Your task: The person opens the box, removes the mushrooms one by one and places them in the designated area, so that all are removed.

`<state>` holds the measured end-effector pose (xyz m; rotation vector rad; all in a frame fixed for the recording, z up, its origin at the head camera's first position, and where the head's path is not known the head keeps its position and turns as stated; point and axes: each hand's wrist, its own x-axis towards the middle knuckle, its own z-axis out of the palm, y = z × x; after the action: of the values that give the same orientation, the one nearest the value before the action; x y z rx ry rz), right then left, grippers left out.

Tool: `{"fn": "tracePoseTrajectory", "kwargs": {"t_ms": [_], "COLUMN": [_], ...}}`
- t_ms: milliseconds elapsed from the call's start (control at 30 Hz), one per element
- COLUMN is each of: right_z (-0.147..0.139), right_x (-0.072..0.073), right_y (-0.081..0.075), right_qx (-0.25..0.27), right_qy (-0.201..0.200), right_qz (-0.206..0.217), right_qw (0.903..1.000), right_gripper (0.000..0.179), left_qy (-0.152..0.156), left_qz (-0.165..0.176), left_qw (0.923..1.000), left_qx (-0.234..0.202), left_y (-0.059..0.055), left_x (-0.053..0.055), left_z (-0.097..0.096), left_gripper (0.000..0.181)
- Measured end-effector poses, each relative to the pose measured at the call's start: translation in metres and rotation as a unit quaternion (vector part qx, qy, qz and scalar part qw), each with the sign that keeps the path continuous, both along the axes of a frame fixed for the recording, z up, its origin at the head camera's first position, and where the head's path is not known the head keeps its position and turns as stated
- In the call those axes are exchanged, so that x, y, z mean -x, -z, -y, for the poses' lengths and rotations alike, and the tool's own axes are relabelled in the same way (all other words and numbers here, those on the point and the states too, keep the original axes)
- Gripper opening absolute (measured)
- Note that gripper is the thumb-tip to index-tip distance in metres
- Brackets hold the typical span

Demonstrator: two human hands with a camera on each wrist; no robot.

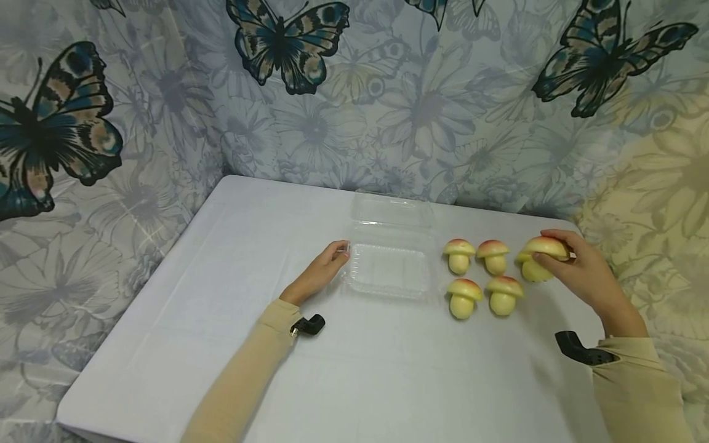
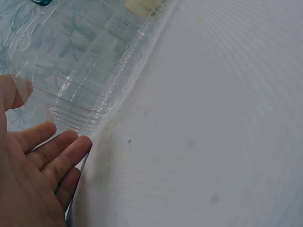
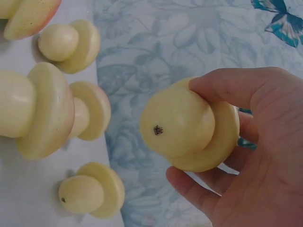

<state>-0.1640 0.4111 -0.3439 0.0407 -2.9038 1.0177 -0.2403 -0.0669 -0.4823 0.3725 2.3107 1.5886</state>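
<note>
My left hand [image 1: 324,267] holds the left edge of an open clear plastic container [image 1: 354,289], with the thumb at its wall and the fingertips close to the tabletop in the left wrist view. My right hand [image 1: 584,271] grips a toy mushroom [image 3: 177,125] by its cap, thumb on one side and fingers on the other. It is pale yellow, with a dark spot on the stem's end. Several similar mushrooms with reddish cap tops stand left of it, among them a front one [image 1: 503,295] and a back one [image 1: 458,255]. Another mushroom [image 1: 522,256] is partly hidden behind the held one.
The container's raised lid [image 1: 392,210] leans back toward the wall. A white cloth covers the table [image 1: 194,295], whose back edge meets butterfly-patterned fabric [image 1: 432,117]. Black wrist cameras [image 1: 584,351] sit on both sleeves.
</note>
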Motion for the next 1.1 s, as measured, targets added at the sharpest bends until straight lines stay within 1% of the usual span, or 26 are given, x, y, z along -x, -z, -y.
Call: {"fn": "tracePoseTrajectory", "kwargs": {"t_ms": [167, 367, 533, 667, 867, 1100], "right_z": [-0.004, -0.007, -0.012, -0.015, -0.018, -0.023], "right_x": [-0.002, -0.005, -0.008, -0.01, -0.012, -0.016], "right_y": [0.003, 0.006, 0.01, 0.015, 0.019, 0.024], "right_qx": [0.005, -0.003, -0.005, 0.0, 0.0, 0.007], "right_qy": [-0.007, -0.013, -0.001, 0.007, 0.017, 0.019], "right_qz": [-0.003, -0.006, 0.0, 0.016, 0.034, 0.036], "right_qw": [1.0, 0.9999, 1.0, 0.9998, 0.9993, 0.9992], "right_gripper": [0.055, 0.058, 0.062, 0.064, 0.065, 0.066], "left_qy": [-0.002, -0.004, -0.005, -0.007, -0.006, -0.001], "left_qz": [0.006, 0.009, 0.003, -0.001, 0.002, 0.0], "left_qw": [1.0, 0.9999, 1.0, 1.0, 1.0, 1.0], "left_qx": [-0.006, -0.011, -0.008, -0.003, -0.003, -0.006], "left_y": [-0.001, -0.001, 0.0, 0.0, -0.001, -0.001], "left_x": [0.0, -0.001, 0.0, 0.001, -0.001, 0.0], "left_z": [0.0, 0.0, 0.0, -0.001, -0.001, 0.0], "left_gripper": [0.057, 0.056, 0.055, 0.055, 0.055, 0.056]}}
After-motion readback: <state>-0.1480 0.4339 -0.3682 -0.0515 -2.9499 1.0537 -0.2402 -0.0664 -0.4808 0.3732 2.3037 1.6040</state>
